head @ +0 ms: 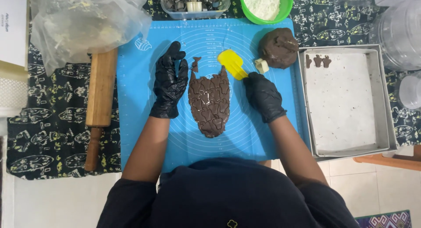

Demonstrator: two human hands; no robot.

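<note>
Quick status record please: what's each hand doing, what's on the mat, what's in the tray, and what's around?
left hand: black glove, flat on the blue mat beside the rolled dough sheet
right hand: black glove, holding yellow spatula
dough sheet: brown, scored with cutter shapes
dough ball: mat's far right corner
tray: three cut shapes at far left corner
nearby: rolling pin, green flour bowl

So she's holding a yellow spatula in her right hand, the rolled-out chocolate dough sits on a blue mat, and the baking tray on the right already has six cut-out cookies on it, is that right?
Not quite. The head view shows three cut-out cookies in the top-left corner of the baking tray, not six. The rest holds: the right hand holds the yellow spatula, and the rolled-out chocolate dough lies on the blue mat.
</note>
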